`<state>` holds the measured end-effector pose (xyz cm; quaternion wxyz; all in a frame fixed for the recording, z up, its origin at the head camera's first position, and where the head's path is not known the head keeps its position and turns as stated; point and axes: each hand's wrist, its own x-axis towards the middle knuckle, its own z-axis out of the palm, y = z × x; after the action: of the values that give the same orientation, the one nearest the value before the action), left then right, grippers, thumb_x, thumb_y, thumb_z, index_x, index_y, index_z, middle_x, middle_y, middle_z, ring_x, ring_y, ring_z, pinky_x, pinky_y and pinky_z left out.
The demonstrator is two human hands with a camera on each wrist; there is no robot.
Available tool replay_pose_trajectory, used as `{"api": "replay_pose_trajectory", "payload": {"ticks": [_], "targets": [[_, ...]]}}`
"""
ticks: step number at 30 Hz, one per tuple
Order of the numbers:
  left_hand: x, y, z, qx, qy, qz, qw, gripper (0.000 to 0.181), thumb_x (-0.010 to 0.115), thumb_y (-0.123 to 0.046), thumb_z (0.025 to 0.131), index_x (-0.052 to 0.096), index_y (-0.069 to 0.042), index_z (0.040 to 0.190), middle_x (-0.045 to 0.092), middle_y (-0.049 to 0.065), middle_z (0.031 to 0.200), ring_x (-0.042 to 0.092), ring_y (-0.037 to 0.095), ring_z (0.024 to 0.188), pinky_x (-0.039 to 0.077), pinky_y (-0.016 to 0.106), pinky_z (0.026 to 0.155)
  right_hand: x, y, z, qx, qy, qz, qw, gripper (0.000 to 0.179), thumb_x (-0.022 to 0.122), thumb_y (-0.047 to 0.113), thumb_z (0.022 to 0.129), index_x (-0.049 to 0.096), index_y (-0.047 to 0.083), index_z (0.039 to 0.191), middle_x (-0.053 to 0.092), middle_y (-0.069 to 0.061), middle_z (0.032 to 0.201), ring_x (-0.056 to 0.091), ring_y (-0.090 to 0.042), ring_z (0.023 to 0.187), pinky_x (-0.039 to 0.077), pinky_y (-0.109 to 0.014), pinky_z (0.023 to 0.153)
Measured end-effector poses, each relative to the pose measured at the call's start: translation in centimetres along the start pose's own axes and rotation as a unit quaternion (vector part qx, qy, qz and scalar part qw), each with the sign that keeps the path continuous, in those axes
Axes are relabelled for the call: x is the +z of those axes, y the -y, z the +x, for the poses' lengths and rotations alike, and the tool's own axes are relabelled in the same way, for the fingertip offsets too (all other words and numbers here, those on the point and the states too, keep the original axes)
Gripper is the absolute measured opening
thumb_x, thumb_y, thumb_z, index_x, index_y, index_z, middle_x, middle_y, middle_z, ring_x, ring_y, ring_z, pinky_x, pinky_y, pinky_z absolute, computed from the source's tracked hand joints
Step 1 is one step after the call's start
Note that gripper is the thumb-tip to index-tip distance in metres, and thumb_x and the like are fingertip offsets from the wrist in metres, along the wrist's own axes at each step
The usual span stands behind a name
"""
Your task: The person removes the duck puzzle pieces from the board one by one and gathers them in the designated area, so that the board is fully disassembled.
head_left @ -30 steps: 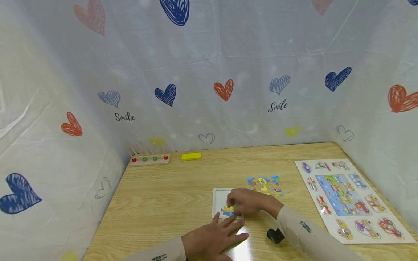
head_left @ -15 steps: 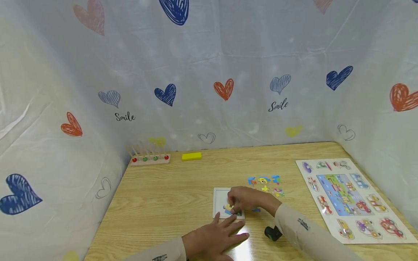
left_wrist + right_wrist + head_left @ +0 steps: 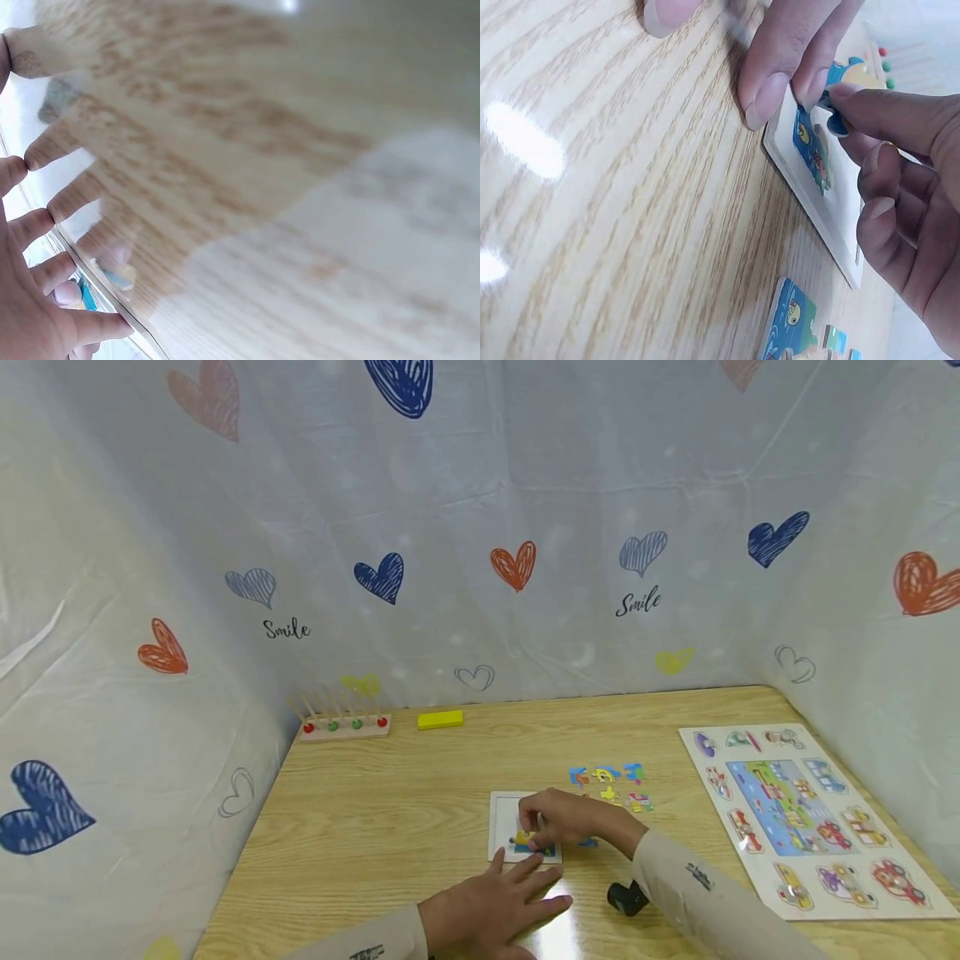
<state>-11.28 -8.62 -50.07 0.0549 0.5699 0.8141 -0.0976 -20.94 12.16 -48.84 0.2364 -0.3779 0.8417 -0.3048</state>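
A shallow white puzzle tray [image 3: 501,818] lies on the table in front of me. My right hand [image 3: 566,817] is over its right half, pinching a small blue jigsaw piece [image 3: 838,124] between thumb and fingers. In the right wrist view, another jigsaw piece [image 3: 807,142], blue with a yellow figure, lies inside the tray beside the pinched one. My left hand [image 3: 498,902] has its fingers spread, with fingertips at the tray's near edge; the left wrist view shows these fingers [image 3: 49,270] along that edge. Part of the tray is hidden under my right hand.
Several loose jigsaw pieces [image 3: 609,777] lie behind and right of the tray. A large picture board [image 3: 795,810] covers the right side. A black object [image 3: 627,897] is by my right sleeve. At the back left are a pegged wooden rack [image 3: 345,727] and a yellow block [image 3: 440,720].
My right hand stays over the tray with small shifts, and the yellow and blue piece visible beneath its fingers has turned slightly. My left hand keeps its place.
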Motion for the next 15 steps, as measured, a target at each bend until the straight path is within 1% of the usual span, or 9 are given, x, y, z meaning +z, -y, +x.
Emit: {"api": "replay_pose_trajectory", "payload": {"ticks": [4, 6, 9, 11, 15], "targets": [[0.0, 0.1, 0.0, 0.0, 0.003, -0.008, 1.0, 0.075, 0.031, -0.07, 0.099, 0.021, -0.029, 0.162, 0.02, 0.004, 0.168, 0.027, 0.03, 0.152, 0.049, 0.057, 0.1, -0.2, 0.1, -0.2, 0.004, -0.004, 0.002, 1.0, 0.018, 0.073, 0.014, 0.093, 0.062, 0.017, 0.107, 0.062, 0.008, 0.094, 0.056, -0.002, 0.081, 0.05, -0.022, 0.071], [0.0, 0.1, 0.0, 0.001, 0.004, -0.014, 0.9999, 0.075, 0.031, -0.069, 0.1, 0.02, -0.029, 0.162, 0.019, 0.004, 0.168, 0.026, 0.031, 0.152, 0.048, 0.058, 0.101, -0.5, 0.1, -0.3, 0.003, -0.007, -0.006, 1.0, 0.019, 0.072, 0.015, 0.094, 0.063, 0.018, 0.111, 0.063, 0.008, 0.097, 0.057, -0.002, 0.083, 0.05, -0.022, 0.073], [0.0, 0.1, 0.0, 0.003, 0.004, -0.016, 0.9999, 0.074, 0.031, -0.069, 0.1, 0.021, -0.029, 0.162, 0.02, 0.004, 0.168, 0.027, 0.031, 0.152, 0.048, 0.058, 0.1, -0.8, 0.0, -0.6, -0.003, -0.011, -0.01, 0.9999, 0.009, 0.07, 0.017, 0.096, 0.067, 0.017, 0.104, 0.063, 0.008, 0.095, 0.056, -0.003, 0.08, 0.049, -0.022, 0.072], [0.0, 0.1, 0.0, 0.003, 0.004, -0.017, 0.9998, 0.074, 0.031, -0.069, 0.1, 0.021, -0.028, 0.162, 0.02, 0.004, 0.168, 0.027, 0.031, 0.152, 0.049, 0.057, 0.1, -1.0, -0.2, -0.8, -0.004, -0.013, -0.002, 0.9999, 0.003, 0.069, 0.019, 0.096, 0.068, 0.017, 0.098, 0.064, 0.009, 0.093, 0.055, -0.004, 0.078, 0.049, -0.023, 0.071], [0.0, 0.0, 0.1, 0.001, 0.013, -0.021, 0.9997, 0.075, 0.031, -0.069, 0.1, 0.02, -0.029, 0.162, 0.019, 0.003, 0.168, 0.026, 0.032, 0.152, 0.048, 0.057, 0.1, -1.5, -0.3, -1.3, -0.007, -0.023, 0.016, 0.9996, 0.007, 0.066, 0.022, 0.099, 0.067, 0.018, 0.093, 0.065, 0.009, 0.092, 0.057, -0.005, 0.073, 0.05, -0.023, 0.068]]}}
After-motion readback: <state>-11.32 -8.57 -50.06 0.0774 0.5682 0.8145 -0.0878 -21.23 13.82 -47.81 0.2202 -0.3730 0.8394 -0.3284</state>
